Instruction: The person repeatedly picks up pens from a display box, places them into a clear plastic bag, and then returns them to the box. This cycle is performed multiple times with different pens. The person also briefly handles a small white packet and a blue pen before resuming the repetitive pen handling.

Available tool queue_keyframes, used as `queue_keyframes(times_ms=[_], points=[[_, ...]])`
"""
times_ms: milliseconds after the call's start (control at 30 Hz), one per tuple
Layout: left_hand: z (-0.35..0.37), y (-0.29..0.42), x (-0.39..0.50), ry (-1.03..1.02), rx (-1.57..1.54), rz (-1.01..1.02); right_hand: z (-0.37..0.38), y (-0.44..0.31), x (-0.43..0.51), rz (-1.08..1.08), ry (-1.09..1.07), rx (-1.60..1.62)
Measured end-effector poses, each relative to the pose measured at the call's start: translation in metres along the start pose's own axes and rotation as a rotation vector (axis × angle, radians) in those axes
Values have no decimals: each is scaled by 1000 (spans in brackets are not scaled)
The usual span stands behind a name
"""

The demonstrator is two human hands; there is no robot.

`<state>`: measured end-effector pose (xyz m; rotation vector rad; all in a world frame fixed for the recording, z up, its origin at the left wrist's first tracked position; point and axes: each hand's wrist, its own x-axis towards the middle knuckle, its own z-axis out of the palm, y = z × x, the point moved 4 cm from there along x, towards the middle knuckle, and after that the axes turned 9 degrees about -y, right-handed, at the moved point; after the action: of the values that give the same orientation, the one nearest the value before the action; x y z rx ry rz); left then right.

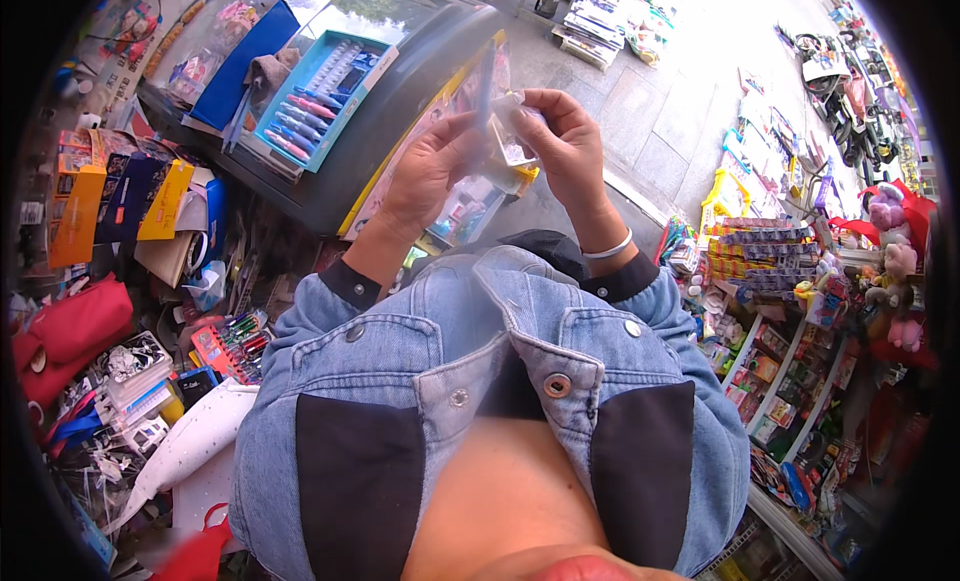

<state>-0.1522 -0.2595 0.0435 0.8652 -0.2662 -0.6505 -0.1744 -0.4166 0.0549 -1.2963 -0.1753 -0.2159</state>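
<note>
Near the top centre, my left hand [433, 172] pinches one side of a clear plastic piece [489, 93] that looks like a bag or film; the part nearest the lens is blurred. The fingers of my right hand [559, 142] hold its other side, with a white band on that wrist. Between or just behind the hands shows a small white-edged item [513, 147], partly hidden by the plastic. To the left of my hands, a light blue box of pens [326, 101] lies on a dark rounded counter top [420, 63].
Orange and yellow card boxes [75, 198] and a red bag [79, 333] crowd the left. A blue folder-like case [244, 67] leans beside the pens. Racks of small packets [780, 371] and plush toys [889, 206] stand at right, beyond grey paving [637, 123].
</note>
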Motion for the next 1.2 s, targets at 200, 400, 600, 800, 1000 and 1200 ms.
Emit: queue_keyframes(times_ms=[200, 400, 600, 800, 1000, 1200], points=[[4, -28, 7, -73, -4, -30, -16, 16, -3, 236, -148, 18], [10, -35, 15, -118, -149, -88, -44, 24, -11, 314, -18, 311], [25, -40, 23, -90, 86, -97, -39, 22, -10, 462, -263, 57], [20, -30, 27, -97, 338, -119, -43, 4, -8, 163, -218, -583], [20, -33, 44, -144, 384, -15, -37, 8, -15, 233, -232, -591], [18, -28, 39, -127, 383, 8, -62, -5, -21, 400, -71, -143]])
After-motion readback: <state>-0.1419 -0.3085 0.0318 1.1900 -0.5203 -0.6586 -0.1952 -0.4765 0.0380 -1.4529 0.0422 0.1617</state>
